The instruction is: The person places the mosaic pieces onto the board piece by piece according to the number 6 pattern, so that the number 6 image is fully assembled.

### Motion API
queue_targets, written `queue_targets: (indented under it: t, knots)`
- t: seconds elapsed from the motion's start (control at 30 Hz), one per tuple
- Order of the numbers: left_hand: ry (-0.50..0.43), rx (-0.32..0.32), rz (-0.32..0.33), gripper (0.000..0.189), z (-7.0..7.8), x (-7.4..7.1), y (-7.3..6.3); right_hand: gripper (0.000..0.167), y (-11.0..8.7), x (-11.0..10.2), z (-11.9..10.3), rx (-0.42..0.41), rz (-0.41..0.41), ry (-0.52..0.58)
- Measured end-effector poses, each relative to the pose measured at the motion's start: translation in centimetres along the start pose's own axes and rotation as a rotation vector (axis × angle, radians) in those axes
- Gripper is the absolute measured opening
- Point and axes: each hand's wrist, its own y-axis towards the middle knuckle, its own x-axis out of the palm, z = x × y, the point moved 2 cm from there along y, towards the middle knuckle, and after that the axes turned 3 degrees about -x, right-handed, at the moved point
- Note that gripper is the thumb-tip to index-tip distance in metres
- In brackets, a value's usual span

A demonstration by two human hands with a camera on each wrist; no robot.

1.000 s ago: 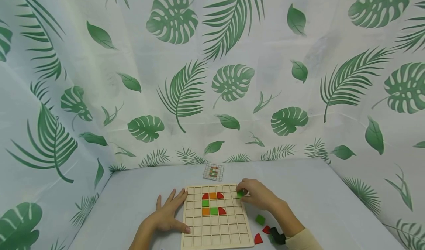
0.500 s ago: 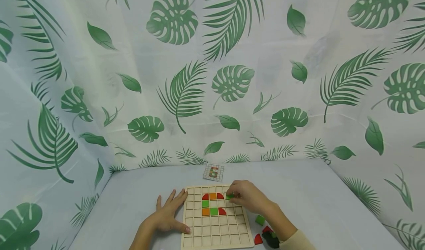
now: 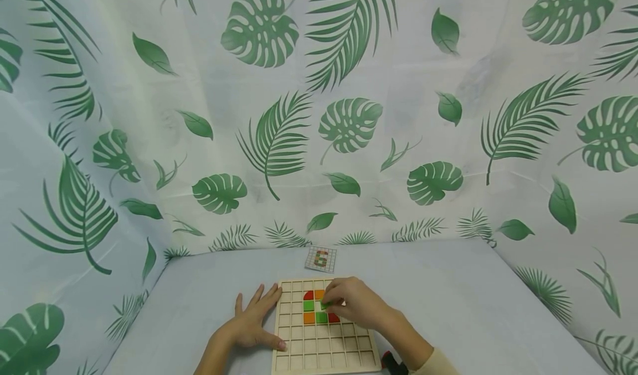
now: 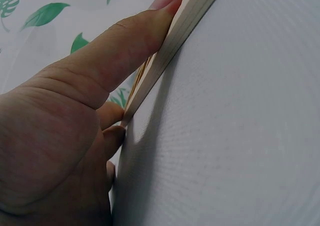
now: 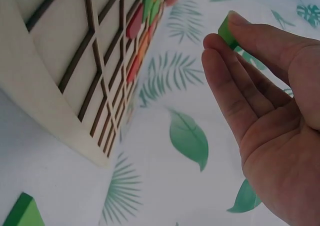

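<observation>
Toward twelve o'clock over the gridded board (image 3: 330, 345), green block (image 5: 227, 34) pinched in right hand (image 3: 360, 304), left hand (image 3: 251, 320) (fingers spread) touching the nine o'clock edge, patterned card (image 3: 320, 259) beyond twelve.

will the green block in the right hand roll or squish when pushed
The green block is probably stiff: its edges look straight. Its flat faces suggest sliding, not rolling. Small enough for the right hand to pinch, it is likely light.
</observation>
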Motion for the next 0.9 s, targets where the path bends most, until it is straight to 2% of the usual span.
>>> queue_targets:
  t: [0.27, 0.9]
  knots:
    - [-0.001, -0.001, -0.003, 0.132, 0.0, 0.0, 0.0, 0.014, 0.3, 1.2, -0.5, -0.045, -0.020, -0.001]
    - [0.008, -0.001, -0.002, 0.132, -0.1, 0.1, 0.1, 0.011, 0.7, 3.1, -1.2, -0.015, -0.095, 0.042]
